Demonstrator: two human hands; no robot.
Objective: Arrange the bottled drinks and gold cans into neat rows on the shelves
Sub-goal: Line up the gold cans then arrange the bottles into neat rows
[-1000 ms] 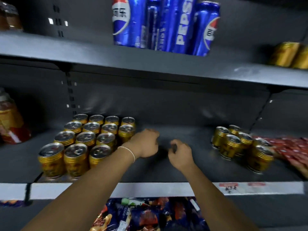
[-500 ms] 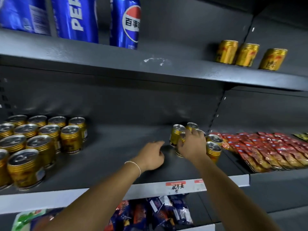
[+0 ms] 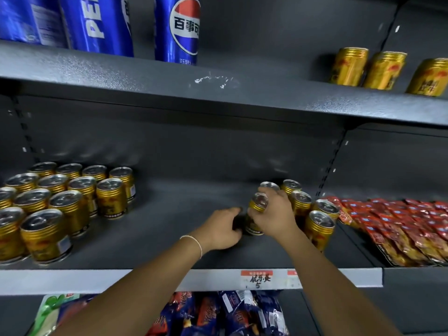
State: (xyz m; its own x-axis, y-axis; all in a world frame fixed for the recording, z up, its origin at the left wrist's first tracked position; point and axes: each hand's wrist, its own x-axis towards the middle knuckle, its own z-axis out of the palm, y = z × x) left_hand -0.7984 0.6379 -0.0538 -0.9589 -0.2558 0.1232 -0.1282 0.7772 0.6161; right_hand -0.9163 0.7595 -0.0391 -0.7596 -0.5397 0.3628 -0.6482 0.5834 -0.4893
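Note:
On the middle shelf [image 3: 169, 238] a block of gold cans [image 3: 72, 197] stands in neat rows at the left. A smaller loose cluster of gold cans [image 3: 317, 221] stands at the right. My right hand [image 3: 274, 214] grips one gold can [image 3: 254, 221] at the left edge of that cluster, fingers curled over its top and side. My left hand [image 3: 223, 229] lies just left of that can with fingers curled, its fingertips at the can's base; whether they touch is unclear. Three more gold cans [image 3: 385, 71] stand on the upper shelf at the right.
Blue Pepsi bottles [image 3: 177, 27] stand on the upper shelf [image 3: 218, 93] at the left. Red snack packets [image 3: 407, 226] lie right of the loose cans. Bagged snacks [image 3: 230, 314] fill the shelf below. A price label [image 3: 259, 278] sits on the shelf's front strip.
The view shifted right. My right hand reached the loose cluster and took hold of one can, drawing it left and nearer. My left hand followed to just beside it.

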